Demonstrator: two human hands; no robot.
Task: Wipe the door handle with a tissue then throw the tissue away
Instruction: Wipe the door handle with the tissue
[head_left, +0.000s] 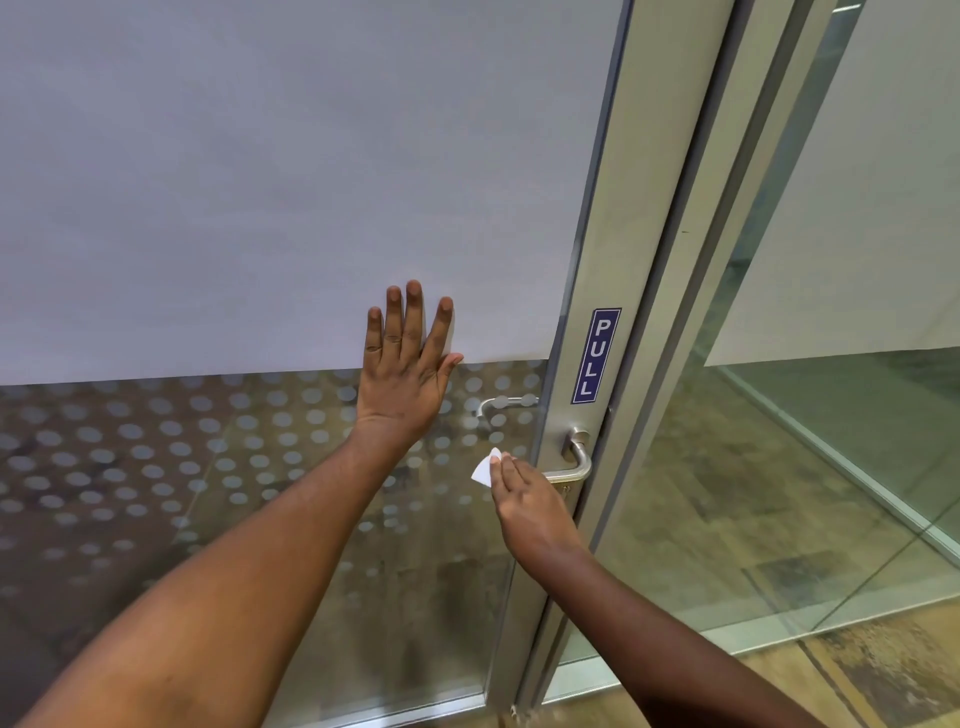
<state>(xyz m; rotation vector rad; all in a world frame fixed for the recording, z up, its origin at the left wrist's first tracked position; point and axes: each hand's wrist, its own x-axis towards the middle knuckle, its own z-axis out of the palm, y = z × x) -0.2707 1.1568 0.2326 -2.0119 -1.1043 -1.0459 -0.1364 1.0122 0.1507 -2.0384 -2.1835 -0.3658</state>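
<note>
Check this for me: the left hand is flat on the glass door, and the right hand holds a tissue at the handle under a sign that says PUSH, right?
Not quite. In the head view the sign reads PULL, not PUSH. The rest holds: left hand flat on the glass door, right hand holding the tissue at the handle.

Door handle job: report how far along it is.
Done: the right hand has a white tissue and has brought it to the metal door handle. In hand: wiping at the lever's free end, while the left hand lies flat on the glass door, probably steadying it. How much of the lever is already wiped cannot be told. Left: throwing the tissue away; no bin is in view.
</note>
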